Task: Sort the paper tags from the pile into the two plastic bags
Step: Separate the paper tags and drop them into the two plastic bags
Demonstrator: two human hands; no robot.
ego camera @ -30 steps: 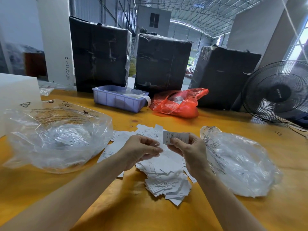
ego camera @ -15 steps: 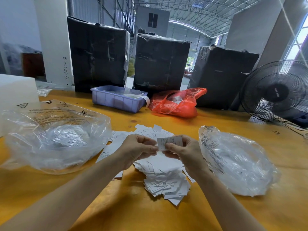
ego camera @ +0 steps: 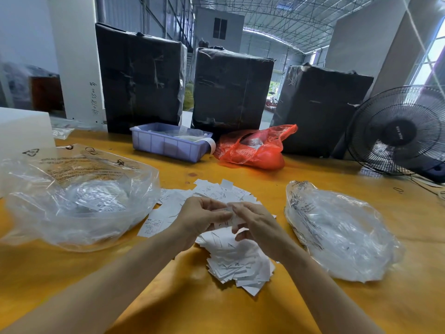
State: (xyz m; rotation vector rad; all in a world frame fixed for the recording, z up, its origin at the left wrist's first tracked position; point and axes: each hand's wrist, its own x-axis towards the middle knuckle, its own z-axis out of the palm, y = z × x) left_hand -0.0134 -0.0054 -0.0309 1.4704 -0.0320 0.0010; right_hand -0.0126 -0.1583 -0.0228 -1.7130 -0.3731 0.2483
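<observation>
One tag (ego camera: 230, 216) is pinched between left hand (ego camera: 201, 219) and right hand (ego camera: 256, 224) over the pile (ego camera: 237, 261) (clear bags flank both sides, right bag (ego camera: 342, 232) nearer).

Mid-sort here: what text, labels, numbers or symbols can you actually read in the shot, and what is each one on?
"XS" on a white paper tag near the front of the pile.
Recycling triangle symbol on the large clear plastic bag at left; its mirrored warning print is unreadable.
Handwritten digits on the white pillar: too unclear to quote.
Fan hub label: too blurred.
Print on the right clear plastic bag: illegible.

Bare table (ego camera: 277, 186) between both bags; bin (ego camera: 168, 147) stands well behind.
</observation>
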